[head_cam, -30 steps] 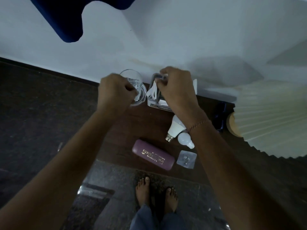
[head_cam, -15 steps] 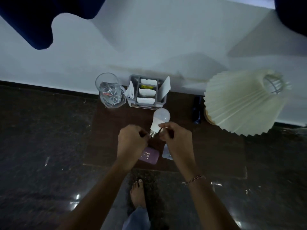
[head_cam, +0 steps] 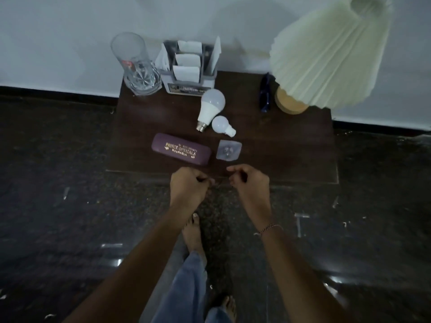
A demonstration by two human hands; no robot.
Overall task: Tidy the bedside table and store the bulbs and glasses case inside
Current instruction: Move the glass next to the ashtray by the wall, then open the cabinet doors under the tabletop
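On the dark wooden bedside table [head_cam: 291,148] a large white bulb [head_cam: 211,106] lies with a small white bulb [head_cam: 221,124] touching it on the right. In front of them lies a purple glasses case [head_cam: 180,152] with gold lettering, closed. My left hand [head_cam: 187,185] is over the table's front edge just below the case, fingers curled into a fist, with nothing seen in it. My right hand [head_cam: 247,183] hovers beside it, fingers loosely curled and thumb apart, holding nothing. Neither hand touches the bulbs or the case.
A small clear packet [head_cam: 228,150] lies right of the case. At the back stand a cut-glass tumbler [head_cam: 137,66] and a grey organiser [head_cam: 189,66] with white cards. A pleated cream lamp [head_cam: 326,54] on a wooden base and a dark blue object [head_cam: 265,94] sit back right. Wall behind.
Both hands left the tumbler and organiser, passed the large bulb's base, and drew back to the table's front edge. The large bulb still lies on the table.
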